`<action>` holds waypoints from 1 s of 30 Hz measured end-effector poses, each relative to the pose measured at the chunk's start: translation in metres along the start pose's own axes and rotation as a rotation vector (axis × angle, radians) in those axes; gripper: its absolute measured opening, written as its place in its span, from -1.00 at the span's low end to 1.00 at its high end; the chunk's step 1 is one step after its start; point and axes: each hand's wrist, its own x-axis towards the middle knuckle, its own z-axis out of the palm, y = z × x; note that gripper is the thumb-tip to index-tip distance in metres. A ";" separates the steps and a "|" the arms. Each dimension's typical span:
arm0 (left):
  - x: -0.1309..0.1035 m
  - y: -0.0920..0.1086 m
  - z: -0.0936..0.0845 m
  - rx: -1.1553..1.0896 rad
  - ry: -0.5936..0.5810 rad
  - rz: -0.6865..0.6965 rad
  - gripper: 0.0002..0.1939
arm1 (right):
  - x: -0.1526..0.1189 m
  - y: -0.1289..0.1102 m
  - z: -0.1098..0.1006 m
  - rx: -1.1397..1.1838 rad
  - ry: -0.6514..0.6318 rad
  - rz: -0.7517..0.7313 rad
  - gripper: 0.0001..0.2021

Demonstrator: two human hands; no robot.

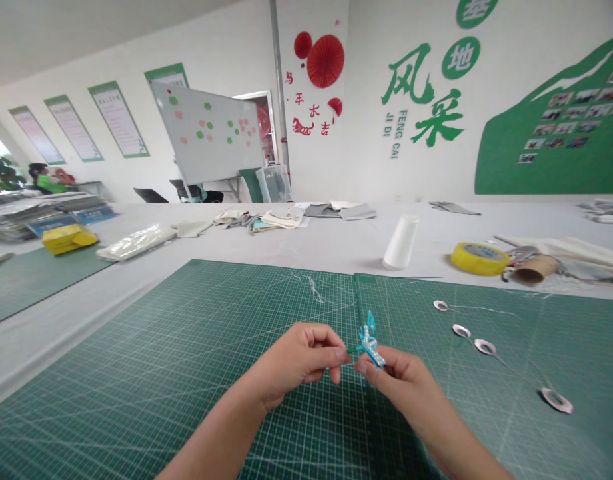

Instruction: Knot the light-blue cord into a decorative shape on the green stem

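Between my hands, above the green cutting mats, is a small blue ornament with white bead-like dots and pointed, petal-like parts. A short green stem sticks out of its left side. My left hand pinches the end of that stem between thumb and fingertips. With thumb and fingers closed, my right hand holds the lower right part of the ornament. The fingertips of the two hands are close together but apart.
Several pale rings with threads, one being a ring, lie on the right mat. Behind stand a white thread cone, yellow tape and a cardboard tube. Fabric pieces lie farther back. A person sits far left.
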 end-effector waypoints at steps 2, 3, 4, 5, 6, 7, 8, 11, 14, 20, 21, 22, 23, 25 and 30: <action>0.000 -0.001 0.000 -0.006 -0.006 0.006 -0.85 | 0.001 0.004 -0.001 0.010 -0.011 -0.001 -0.71; 0.000 -0.001 0.000 -0.003 -0.007 0.006 -0.85 | 0.002 0.005 -0.001 0.013 -0.016 -0.002 -0.70; 0.000 -0.001 0.000 0.001 -0.007 0.006 -0.84 | 0.002 0.006 -0.002 0.014 -0.020 -0.003 -0.70; 0.000 -0.002 0.000 0.006 -0.006 0.005 -0.84 | 0.003 0.007 -0.002 0.015 -0.026 -0.003 -0.70; 0.001 -0.002 0.000 0.012 -0.007 0.003 -0.85 | 0.003 0.008 -0.002 0.017 -0.025 -0.004 -0.70; 0.001 -0.002 0.000 0.017 -0.008 -0.001 -0.85 | 0.003 0.008 -0.003 0.019 -0.020 -0.006 -0.70; 0.001 -0.002 0.000 0.022 -0.010 -0.004 -0.85 | 0.003 0.008 -0.003 0.021 -0.016 -0.006 -0.70; 0.001 -0.002 0.000 0.022 -0.028 -0.015 -0.84 | 0.003 0.009 -0.003 0.020 0.014 -0.014 -0.71; 0.000 -0.001 0.001 0.022 -0.056 -0.025 -0.83 | 0.003 0.010 -0.003 0.020 0.037 -0.023 -0.71; -0.002 -0.002 0.001 0.019 -0.122 -0.063 -0.85 | -0.001 -0.002 0.000 0.069 0.077 0.062 -0.75; -0.002 -0.003 0.001 0.019 -0.135 -0.067 -0.85 | -0.001 -0.005 0.000 0.070 0.074 0.082 -0.75; -0.002 -0.003 0.001 0.019 -0.149 -0.071 -0.86 | -0.002 -0.007 0.000 0.068 0.069 0.093 -0.75; -0.002 -0.003 0.001 0.023 -0.164 -0.076 -0.87 | -0.002 -0.009 0.000 0.062 0.062 0.096 -0.74; -0.004 -0.002 0.001 0.041 -0.197 -0.091 -0.88 | -0.001 -0.011 -0.002 0.043 0.051 0.085 -0.74; -0.006 0.000 0.002 0.114 -0.256 -0.135 -0.88 | 0.001 -0.005 -0.007 0.005 0.043 -0.005 -0.78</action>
